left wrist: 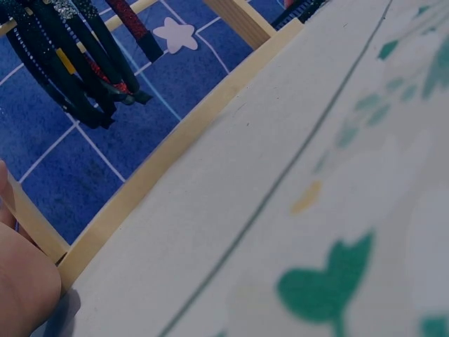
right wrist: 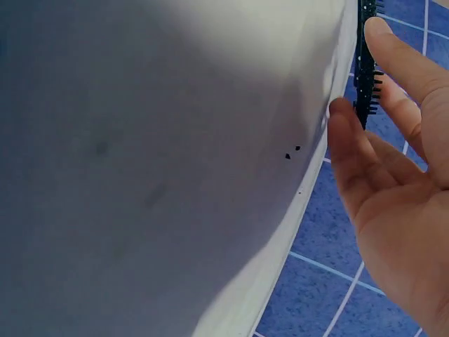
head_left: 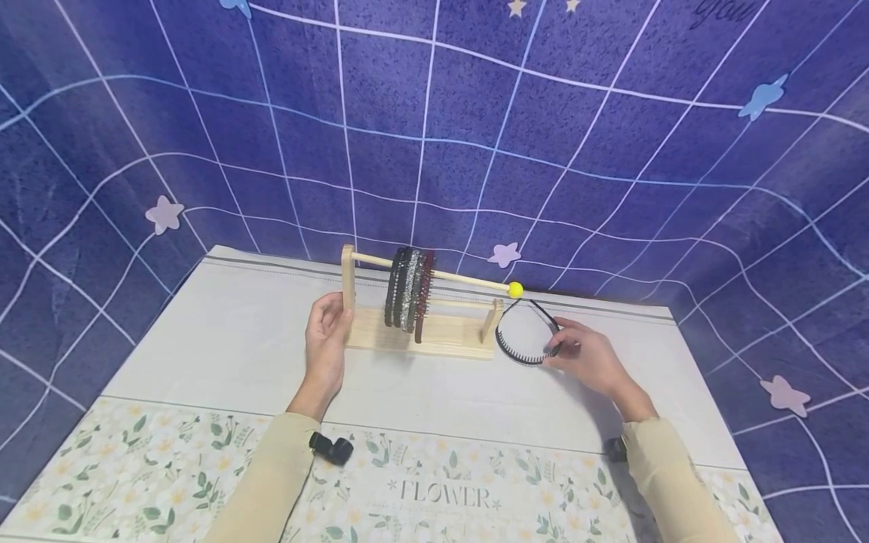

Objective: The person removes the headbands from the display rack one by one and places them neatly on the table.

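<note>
A pale wooden headband stand [head_left: 462, 348] stands on the table, with several headbands [head_left: 407, 290], black, silvery and dark red, hanging on its upper rod. My left hand [head_left: 326, 339] grips the stand's left upright, thumb in front; part of that hand [left wrist: 24, 284] shows at the left wrist view's edge. To the right of the stand, my right hand [head_left: 589, 360] pinches a black toothed headband [head_left: 526, 361] by its right side. The band's open ends point up, near the rod's yellow ball [head_left: 516, 289]. In the right wrist view, fingers and thumb hold the speckled band [right wrist: 365, 70].
A white table cover [head_left: 224, 339] with a flowered front strip lies under everything. Behind and on both sides hangs a blue gridded cloth [head_left: 462, 98] with star shapes. The stand's shorter right upright [head_left: 492, 323] is close to the held band.
</note>
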Demonstrator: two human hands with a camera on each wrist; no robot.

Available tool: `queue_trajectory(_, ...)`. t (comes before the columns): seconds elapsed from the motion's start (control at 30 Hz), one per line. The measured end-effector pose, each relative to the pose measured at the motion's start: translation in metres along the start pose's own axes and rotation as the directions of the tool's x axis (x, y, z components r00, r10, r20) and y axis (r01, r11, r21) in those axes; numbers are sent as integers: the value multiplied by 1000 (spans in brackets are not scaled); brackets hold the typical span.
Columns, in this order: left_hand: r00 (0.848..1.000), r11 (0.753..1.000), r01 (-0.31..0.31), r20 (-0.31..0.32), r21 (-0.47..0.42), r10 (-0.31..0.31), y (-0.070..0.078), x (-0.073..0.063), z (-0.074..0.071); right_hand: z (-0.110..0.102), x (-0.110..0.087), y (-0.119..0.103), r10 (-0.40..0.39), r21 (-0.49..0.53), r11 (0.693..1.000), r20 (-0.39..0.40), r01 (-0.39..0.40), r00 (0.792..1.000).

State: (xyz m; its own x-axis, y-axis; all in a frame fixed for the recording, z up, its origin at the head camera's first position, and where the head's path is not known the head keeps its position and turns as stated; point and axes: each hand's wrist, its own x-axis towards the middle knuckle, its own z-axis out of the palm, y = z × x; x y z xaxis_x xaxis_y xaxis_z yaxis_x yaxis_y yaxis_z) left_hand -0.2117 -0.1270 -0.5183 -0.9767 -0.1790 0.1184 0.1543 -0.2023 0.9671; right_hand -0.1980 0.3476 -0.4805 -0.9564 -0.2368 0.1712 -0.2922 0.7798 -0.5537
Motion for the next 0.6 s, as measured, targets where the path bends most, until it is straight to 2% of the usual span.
queue_trajectory(0.37, 1000, 1000, 12, -4, 18, -12, 2, -1, 0, 3, 2, 1, -27, -20, 999, 86, 29, 996)
queue_trajectory(0.6, 1000, 1000, 14, 5, 20, -15, 1, 0, -1, 6, 0, 5, -54, -41, 997, 91, 58, 994)
